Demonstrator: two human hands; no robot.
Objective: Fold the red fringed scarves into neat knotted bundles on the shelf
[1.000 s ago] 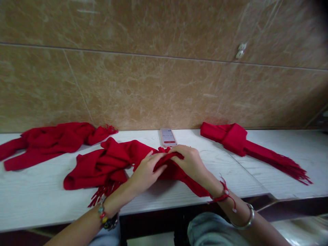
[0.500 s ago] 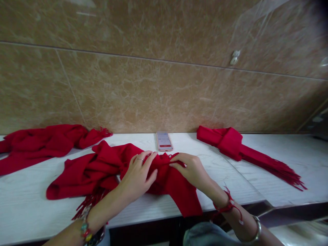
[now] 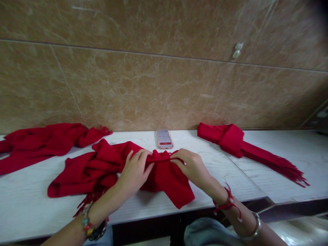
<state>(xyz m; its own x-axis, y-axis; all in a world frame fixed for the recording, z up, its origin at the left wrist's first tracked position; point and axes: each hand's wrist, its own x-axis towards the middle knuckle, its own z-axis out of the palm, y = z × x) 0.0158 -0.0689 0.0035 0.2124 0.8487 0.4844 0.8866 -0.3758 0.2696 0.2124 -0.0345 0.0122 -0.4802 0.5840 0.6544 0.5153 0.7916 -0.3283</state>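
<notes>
In front of me a crumpled red scarf [image 3: 87, 171] lies across the white table, its fringe showing beside my left forearm. My left hand [image 3: 137, 167] pinches the scarf's upper edge between thumb and fingers. On the same edge, a short way to the right, my right hand [image 3: 188, 164] grips the cloth with thumb and fingertips. Between the two hands the edge is pulled into a straight fold, with small fringe bits above it. Below, a flap of the scarf hangs toward the table's front edge.
A second red scarf [image 3: 43, 140] lies loose at the back left. At the back right rests a folded, knotted red scarf [image 3: 230, 141] with its fringe spread right. A phone [image 3: 164, 139] with a lit screen lies by the marbled wall [image 3: 143, 92]. The white table [image 3: 217, 184] ends close to me.
My left hand has closed on the scarf's edge, and the edge between the hands is now a straight fold. The lower flap has shifted up and slightly left.
</notes>
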